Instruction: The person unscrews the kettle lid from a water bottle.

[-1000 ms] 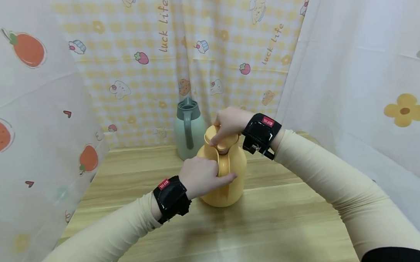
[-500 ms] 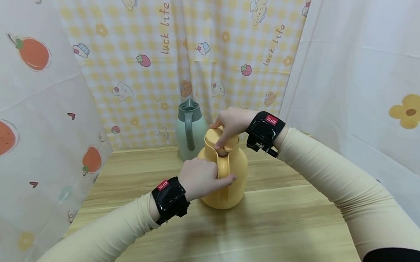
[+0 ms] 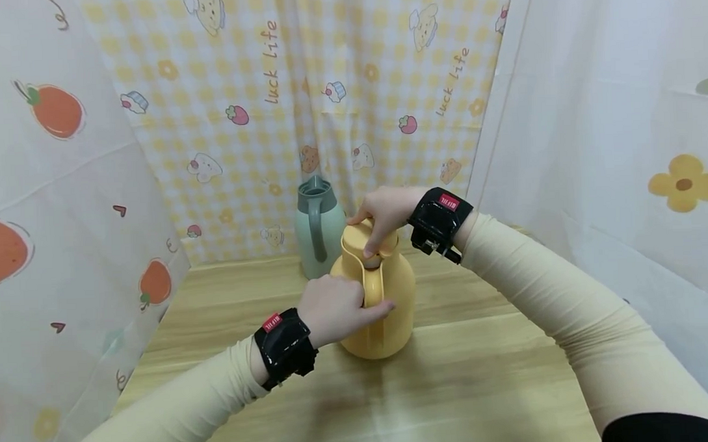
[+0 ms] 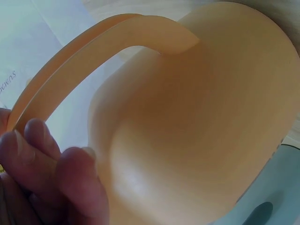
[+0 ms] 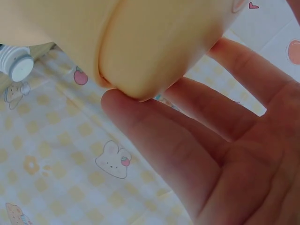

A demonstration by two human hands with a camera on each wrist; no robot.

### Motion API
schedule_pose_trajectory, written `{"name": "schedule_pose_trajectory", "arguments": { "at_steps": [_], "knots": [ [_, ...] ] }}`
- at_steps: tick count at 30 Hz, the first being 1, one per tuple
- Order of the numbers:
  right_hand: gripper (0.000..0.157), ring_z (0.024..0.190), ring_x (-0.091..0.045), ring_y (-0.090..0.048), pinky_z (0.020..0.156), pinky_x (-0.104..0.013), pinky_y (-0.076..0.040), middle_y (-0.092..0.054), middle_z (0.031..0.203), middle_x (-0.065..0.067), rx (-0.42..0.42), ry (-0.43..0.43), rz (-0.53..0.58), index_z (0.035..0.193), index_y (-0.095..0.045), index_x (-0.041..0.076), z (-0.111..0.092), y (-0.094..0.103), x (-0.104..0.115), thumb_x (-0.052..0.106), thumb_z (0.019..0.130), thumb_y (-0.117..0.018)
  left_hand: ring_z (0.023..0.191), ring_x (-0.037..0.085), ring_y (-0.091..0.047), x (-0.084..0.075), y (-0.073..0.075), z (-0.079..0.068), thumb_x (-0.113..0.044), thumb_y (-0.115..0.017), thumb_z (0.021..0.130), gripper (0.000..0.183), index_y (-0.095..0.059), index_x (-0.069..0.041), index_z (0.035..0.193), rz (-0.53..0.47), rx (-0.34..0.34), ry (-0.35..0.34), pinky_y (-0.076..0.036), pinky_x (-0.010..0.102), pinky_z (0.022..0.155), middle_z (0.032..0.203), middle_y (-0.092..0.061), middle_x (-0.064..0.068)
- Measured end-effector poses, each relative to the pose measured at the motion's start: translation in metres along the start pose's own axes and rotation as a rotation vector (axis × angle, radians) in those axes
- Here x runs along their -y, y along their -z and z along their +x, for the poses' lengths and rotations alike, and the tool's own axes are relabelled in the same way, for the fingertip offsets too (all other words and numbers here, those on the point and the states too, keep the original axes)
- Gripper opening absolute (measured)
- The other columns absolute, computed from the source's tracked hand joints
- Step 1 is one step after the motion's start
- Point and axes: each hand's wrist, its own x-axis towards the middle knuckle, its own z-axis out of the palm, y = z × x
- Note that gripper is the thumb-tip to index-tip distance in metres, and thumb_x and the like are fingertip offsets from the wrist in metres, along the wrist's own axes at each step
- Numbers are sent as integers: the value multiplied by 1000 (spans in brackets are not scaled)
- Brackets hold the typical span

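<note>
A yellow vacuum jug stands upright on the table in the head view. My left hand grips its handle, thumb laid across the near side. In the left wrist view the curled fingertips meet the lower handle, beside the smooth body. On top, my right hand holds the round yellow lid between thumb and fingers. The lid sits in the jug's neck. From the right wrist, the fingers are spread around the rim of the lid; the palm stays off it.
Behind and left of the yellow jug stands a pale green jug with a grey-green handle and an uncovered top. The wooden table is bordered by printed curtains. A white ridged object shows at the right wrist view's left edge.
My right thumb has shifted slightly rightward along the lid's near edge, and the lid appears slightly turned. The left hand keeps its grip. The head view has tilted a little upward.
</note>
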Motion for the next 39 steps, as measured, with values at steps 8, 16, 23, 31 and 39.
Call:
{"name": "schedule_pose_trajectory", "arguments": {
  "at_steps": [8, 16, 23, 31, 39],
  "knots": [
    [75, 84, -15, -47, 73, -26, -41, -66, 111, -6, 23, 11, -16, 137, -55, 18, 2, 13, 5, 39, 72, -85, 36, 10, -38, 4, 4, 2, -65, -48, 91, 66, -36, -20, 44, -7, 3, 11, -26, 26, 35, 42, -26, -12],
    [76, 72, -14, -47, 69, -28, -42, -60, 78, -1, 58, 53, 49, 139, -54, 19, -2, 11, -3, 31, 71, -86, 37, 11, -40, 4, 1, 2, -65, -47, 91, 66, -37, -19, 44, -5, 17, 15, -27, 27, 36, 41, -27, -12],
    [76, 87, -14, -48, 78, -29, -44, -63, 106, 1, 91, 56, 115, 138, -55, 28, -4, 10, -12, 25, 69, -87, 37, 11, -40, 1, -1, 3, -64, -47, 91, 66, -37, -20, 44, -21, 18, 6, -29, 27, 36, 41, -28, -12],
    [76, 113, -13, -49, 91, -30, -43, -55, 133, 4, 113, 74, 182, 137, -55, 32, 1, 7, -15, 23, 69, -87, 36, 10, -38, 3, -4, 0, -63, -48, 91, 65, -37, -19, 43, -64, 25, 22, -26, 26, 36, 41, -26, -12],
    [77, 125, -17, -45, 98, -33, -40, -52, 137, 5, 114, 83, 178, 137, -55, 32, 3, 5, -17, 23, 67, -87, 36, 9, -37, 5, -7, 1, -62, -48, 91, 65, -37, -19, 44, -74, 37, 21, -26, 26, 37, 41, -26, -12]
  ]
}}
